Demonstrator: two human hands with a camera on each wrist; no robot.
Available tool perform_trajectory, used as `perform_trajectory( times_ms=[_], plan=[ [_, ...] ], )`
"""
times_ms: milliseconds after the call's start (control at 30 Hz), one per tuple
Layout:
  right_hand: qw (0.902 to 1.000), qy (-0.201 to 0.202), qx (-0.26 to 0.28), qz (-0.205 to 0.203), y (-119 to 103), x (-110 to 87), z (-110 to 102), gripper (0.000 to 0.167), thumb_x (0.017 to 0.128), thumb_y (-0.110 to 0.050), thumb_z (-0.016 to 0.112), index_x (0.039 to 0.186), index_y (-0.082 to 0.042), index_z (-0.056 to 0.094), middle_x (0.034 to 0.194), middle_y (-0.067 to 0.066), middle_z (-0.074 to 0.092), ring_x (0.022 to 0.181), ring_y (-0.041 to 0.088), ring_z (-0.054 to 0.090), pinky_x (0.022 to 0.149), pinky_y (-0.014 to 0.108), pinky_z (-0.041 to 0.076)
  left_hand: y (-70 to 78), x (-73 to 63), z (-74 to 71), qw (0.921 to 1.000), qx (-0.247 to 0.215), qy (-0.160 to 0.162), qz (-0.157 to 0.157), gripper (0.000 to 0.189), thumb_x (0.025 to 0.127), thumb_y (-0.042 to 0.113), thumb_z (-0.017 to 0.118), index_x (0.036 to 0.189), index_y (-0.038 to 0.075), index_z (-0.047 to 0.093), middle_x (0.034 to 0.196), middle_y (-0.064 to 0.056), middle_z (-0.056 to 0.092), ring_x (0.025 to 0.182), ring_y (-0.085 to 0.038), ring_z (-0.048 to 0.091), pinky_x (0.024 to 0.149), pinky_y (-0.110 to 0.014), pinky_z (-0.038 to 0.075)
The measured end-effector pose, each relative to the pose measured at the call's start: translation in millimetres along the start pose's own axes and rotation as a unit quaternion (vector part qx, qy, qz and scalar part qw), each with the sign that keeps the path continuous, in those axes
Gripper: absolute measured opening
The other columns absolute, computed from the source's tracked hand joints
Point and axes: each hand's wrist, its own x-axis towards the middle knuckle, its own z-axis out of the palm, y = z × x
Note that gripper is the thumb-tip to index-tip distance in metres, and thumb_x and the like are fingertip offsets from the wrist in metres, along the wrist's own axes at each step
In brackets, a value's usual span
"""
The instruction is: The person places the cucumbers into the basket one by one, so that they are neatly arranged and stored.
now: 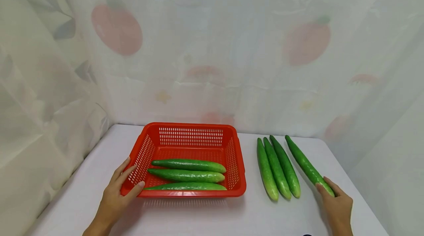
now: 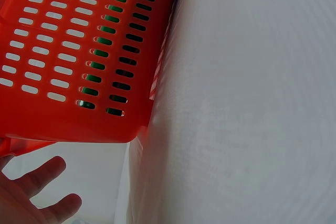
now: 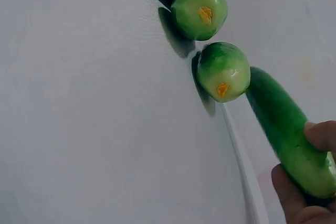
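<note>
My right hand [image 1: 338,203] holds a long green cucumber [image 1: 305,164] by its paler near end, thumb on one side and fingers on the other. In the right wrist view, that cucumber [image 3: 283,116] is pinched at the lower right. Left of it, three cucumbers [image 1: 277,168] lie side by side on the table. A red perforated plastic basket [image 1: 185,193] stands left of them, with three cucumbers [image 1: 187,175] lying crosswise inside. At its front left corner, my left hand [image 1: 114,197] touches the rim with spread fingers; two fingers [image 2: 44,174] show apart from the basket wall.
The white table [image 1: 261,221] ends at a fruit-printed curtain [image 1: 212,63] behind the basket. Sheeting [image 1: 49,118] hangs along the left side and a pale one [image 1: 391,136] along the right. A small dark object [image 1: 307,235] shows at the bottom edge.
</note>
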Motion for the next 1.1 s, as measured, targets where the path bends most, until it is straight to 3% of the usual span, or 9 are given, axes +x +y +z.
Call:
perform_trajectory(
  times_ms=[133, 367, 800, 1100],
  plan=[
    [0.9995, -0.015, 0.024, 0.009, -7.0, -0.7, -6.3, 0.056, 0.09, -0.034, 0.069, 0.137, -0.006, 0.054, 0.139, 0.02, 0.048, 0.112, 0.023, 0.045, 0.07, 0.008, 0.036, 2.3, -0.7, -0.2, 1.0, -0.003, -0.002, -0.001, 0.054, 0.085, 0.02, 0.076, 0.134, 0.007, 0.056, 0.152, 0.002, 0.032, 0.129, 0.0, 0.031, 0.091, -0.005, 0.023],
    [0.9979, -0.04, 0.05, 0.01, -34.4, -5.1, -14.0, 0.058, 0.089, -0.032, 0.072, 0.137, -0.006, 0.054, 0.139, 0.022, 0.047, 0.107, 0.021, 0.045, 0.067, 0.007, 0.038, 0.7, -2.1, -0.7, 1.0, 0.002, -0.002, -0.009, 0.056, 0.085, 0.019, 0.075, 0.135, 0.007, 0.055, 0.152, 0.003, 0.032, 0.131, 0.001, 0.029, 0.092, -0.006, 0.022],
    [0.9945, -0.058, 0.043, -0.076, -81.8, -17.2, -22.1, 0.054, 0.088, -0.032, 0.073, 0.134, -0.007, 0.058, 0.131, 0.014, 0.053, 0.101, 0.014, 0.049, 0.07, 0.009, 0.041, 2.3, -0.4, -0.3, 1.0, -0.004, 0.007, 0.004, 0.054, 0.085, 0.02, 0.076, 0.134, 0.008, 0.056, 0.151, 0.002, 0.034, 0.13, 0.001, 0.03, 0.091, -0.005, 0.023],
    [0.9824, -0.095, 0.076, -0.142, -103.7, -25.2, -25.3, 0.049, 0.088, -0.023, 0.074, 0.131, -0.004, 0.06, 0.115, -0.012, 0.058, 0.095, 0.003, 0.054, 0.073, 0.011, 0.044, -0.1, -0.5, 0.0, 1.0, -0.001, 0.004, 0.0, 0.055, 0.085, 0.02, 0.076, 0.134, 0.007, 0.056, 0.151, 0.001, 0.034, 0.131, -0.002, 0.031, 0.092, -0.006, 0.022]
  ],
)
